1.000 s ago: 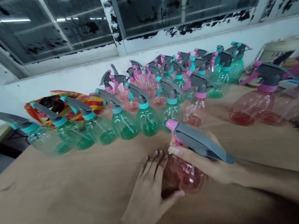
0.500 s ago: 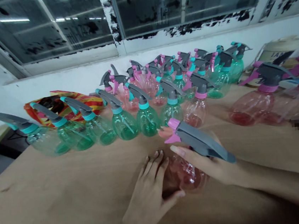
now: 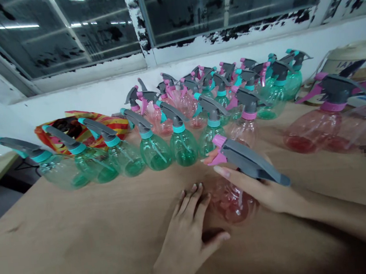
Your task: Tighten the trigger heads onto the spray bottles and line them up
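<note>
A pink spray bottle [image 3: 234, 205] with a grey and pink trigger head stands close in front of me. My right hand [image 3: 256, 186] is wrapped round its neck, just below the head; some of the fingers are hidden behind the bottle. Just left of the bottle, my left hand [image 3: 189, 232] lies on the wooden table [image 3: 82, 234] with its fingers stretched out and the thumb apart, holding nothing. Beyond both hands runs a row of green spray bottles [image 3: 184, 147] with turquoise collars, and a pink spray bottle [image 3: 244, 130] at its right end.
Several more pink and green spray bottles [image 3: 186, 102] crowd against the wall. Larger in view, pink bottles [image 3: 313, 130] stand at the right. A red and yellow bag [image 3: 113, 126] lies behind the row at left. A pale container [image 3: 349, 58] is at the back right.
The held pink spray bottle has shifted slightly away from me and to the right with my right hand. My left hand stays flat on the table, with a small gap from the bottle.
</note>
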`<act>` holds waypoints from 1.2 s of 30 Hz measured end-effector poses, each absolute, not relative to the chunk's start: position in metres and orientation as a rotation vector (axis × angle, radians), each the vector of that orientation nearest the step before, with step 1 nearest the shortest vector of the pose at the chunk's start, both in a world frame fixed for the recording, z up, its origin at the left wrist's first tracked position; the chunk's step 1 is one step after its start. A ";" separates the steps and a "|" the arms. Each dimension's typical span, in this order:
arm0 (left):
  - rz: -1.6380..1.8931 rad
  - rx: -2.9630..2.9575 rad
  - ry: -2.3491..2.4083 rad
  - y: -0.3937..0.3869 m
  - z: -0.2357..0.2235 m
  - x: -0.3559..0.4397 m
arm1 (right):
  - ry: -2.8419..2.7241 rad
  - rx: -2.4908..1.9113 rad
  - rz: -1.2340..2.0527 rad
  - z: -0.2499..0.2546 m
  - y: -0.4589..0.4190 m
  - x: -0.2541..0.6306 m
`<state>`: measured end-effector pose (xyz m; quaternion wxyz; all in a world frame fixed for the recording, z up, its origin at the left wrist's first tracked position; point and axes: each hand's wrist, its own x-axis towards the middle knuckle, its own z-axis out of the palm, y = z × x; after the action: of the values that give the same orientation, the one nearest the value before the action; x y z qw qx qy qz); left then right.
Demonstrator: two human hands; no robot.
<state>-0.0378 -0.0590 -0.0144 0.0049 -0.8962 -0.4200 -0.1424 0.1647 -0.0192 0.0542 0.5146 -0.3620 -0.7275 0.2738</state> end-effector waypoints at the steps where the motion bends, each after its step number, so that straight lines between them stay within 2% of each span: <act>1: -0.449 -2.801 -1.318 -0.059 -0.015 -0.038 | -1.750 -0.877 0.654 0.055 -0.018 0.165; 36: -0.460 -2.764 -1.274 -0.059 -0.017 -0.040 | -1.741 -0.841 0.725 0.052 -0.014 0.167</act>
<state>-0.0402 -0.0587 -0.0169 0.0319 -0.8975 -0.4137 -0.1494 0.1672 -0.0142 0.0522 0.5127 -0.3496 -0.7240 0.3013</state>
